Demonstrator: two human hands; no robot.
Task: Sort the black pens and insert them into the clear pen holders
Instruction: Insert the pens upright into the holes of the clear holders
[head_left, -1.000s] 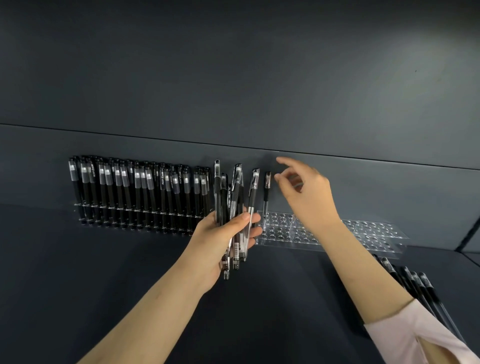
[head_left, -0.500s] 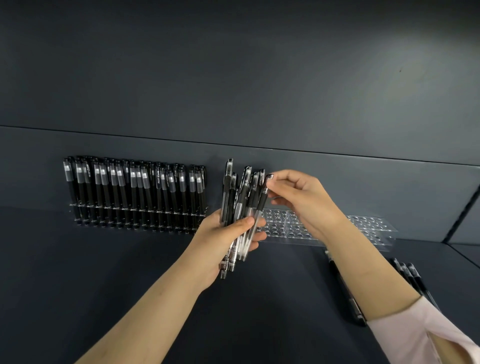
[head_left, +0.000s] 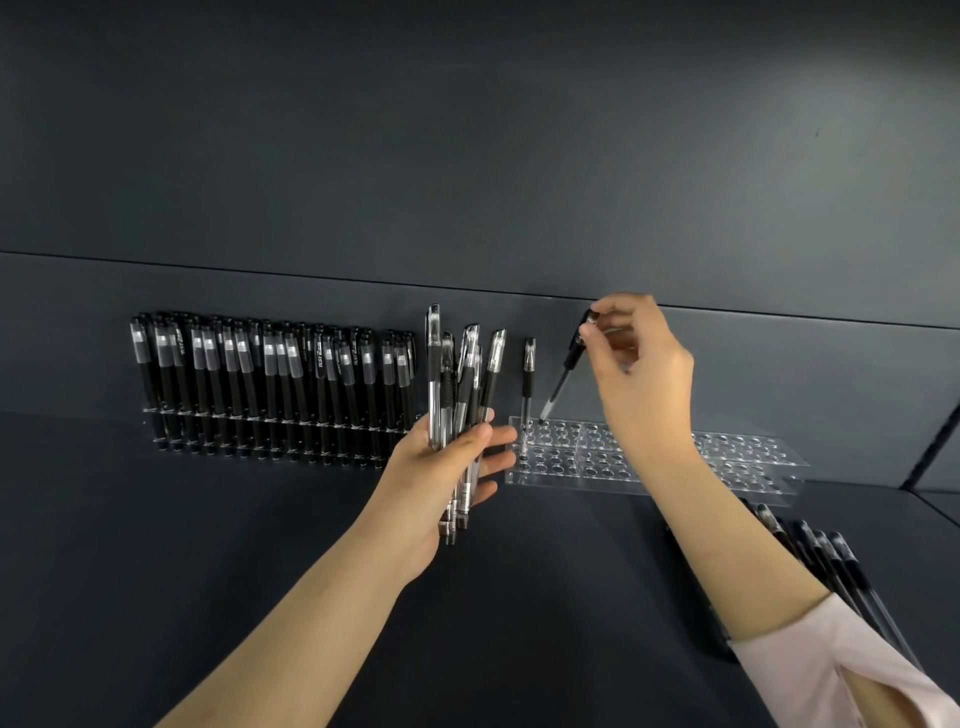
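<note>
left clear holder (head_left: 270, 448): full, racked pens (head_left: 270, 364) upright, capped. right clear holder (head_left: 727, 457): upright pen (head_left: 527, 395) at left end; tilted pen (head_left: 563, 376), tip at back-row hole, cap pinched by right hand (head_left: 639, 374). pen bundle (head_left: 460, 395) upright in left hand (head_left: 441, 478). loose pens (head_left: 841, 566) flat on worktop (head_left: 519, 623), right.

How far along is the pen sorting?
Done: the left holder looks full, and an upright pen stands in the right holder. In hand: the right hand pinches a tilted pen, tip at a hole beside it; the left hand grips a bundle. Left: nearly all the right holder's holes, plus loose pens on the table.
</note>
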